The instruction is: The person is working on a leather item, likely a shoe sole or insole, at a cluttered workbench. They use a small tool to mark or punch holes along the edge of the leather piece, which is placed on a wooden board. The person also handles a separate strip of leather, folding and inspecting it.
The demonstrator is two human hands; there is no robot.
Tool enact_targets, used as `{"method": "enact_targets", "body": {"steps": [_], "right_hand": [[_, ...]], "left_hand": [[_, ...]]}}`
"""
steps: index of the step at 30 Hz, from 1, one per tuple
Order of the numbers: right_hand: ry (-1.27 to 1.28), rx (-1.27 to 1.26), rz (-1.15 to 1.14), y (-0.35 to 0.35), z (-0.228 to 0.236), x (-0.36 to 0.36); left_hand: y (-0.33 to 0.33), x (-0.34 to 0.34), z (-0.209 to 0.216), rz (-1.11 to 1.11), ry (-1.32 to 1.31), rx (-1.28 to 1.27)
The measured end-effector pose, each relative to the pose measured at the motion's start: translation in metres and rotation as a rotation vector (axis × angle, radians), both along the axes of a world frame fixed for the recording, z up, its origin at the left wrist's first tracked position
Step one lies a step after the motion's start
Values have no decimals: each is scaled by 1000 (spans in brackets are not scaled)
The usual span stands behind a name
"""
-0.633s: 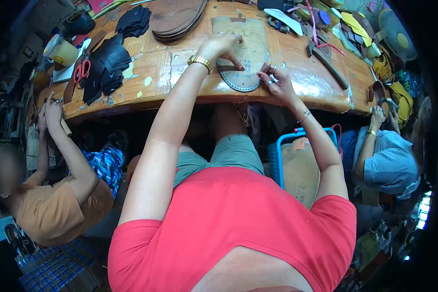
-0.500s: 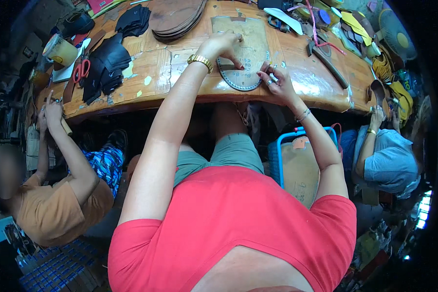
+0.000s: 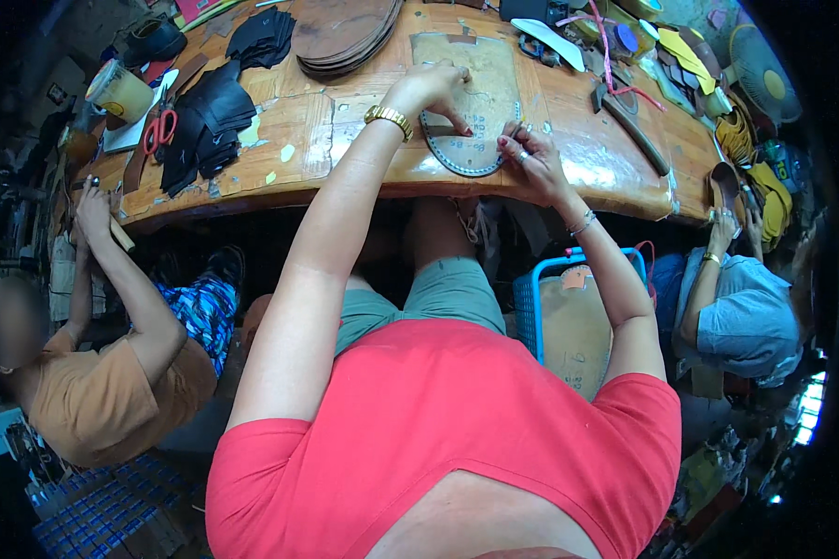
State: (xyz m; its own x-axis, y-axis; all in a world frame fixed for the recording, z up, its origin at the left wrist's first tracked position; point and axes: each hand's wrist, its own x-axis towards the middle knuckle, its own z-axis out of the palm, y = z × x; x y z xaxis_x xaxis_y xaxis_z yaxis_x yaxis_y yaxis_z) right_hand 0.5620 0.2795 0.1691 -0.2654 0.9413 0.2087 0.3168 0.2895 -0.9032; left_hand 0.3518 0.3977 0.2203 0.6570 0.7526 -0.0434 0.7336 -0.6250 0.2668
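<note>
A tan flat pattern piece with a rounded near end and a row of small marks along its rim lies on the wooden table. My left hand, fingers spread, presses flat on its middle. Beside the piece's right rim, close to the table's near edge, my right hand has thumb and fingers pinched together. Whatever is in that pinch is too small to make out.
On the table lie black leather pieces, red scissors, a stack of brown pieces and a hammer. A blue basket stands by my right side. Co-workers sit left and right.
My right hand stays pinched at the pattern piece's right rim, its fingers shifted slightly. My left hand keeps its place. The left co-worker's hands have moved a little.
</note>
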Motion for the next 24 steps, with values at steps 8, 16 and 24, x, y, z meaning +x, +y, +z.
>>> {"method": "enact_targets", "body": {"steps": [8,16,24], "right_hand": [[-336,351,32,-7,14,-6],[-10,95,63,-1,6,-3],[-175,181,134,-10,16,-12]], "left_hand": [[-2,-5,-3,23,-33,38],[-3,-1,3,7,3,12],[-2,-4,0,1,-76,28]]}}
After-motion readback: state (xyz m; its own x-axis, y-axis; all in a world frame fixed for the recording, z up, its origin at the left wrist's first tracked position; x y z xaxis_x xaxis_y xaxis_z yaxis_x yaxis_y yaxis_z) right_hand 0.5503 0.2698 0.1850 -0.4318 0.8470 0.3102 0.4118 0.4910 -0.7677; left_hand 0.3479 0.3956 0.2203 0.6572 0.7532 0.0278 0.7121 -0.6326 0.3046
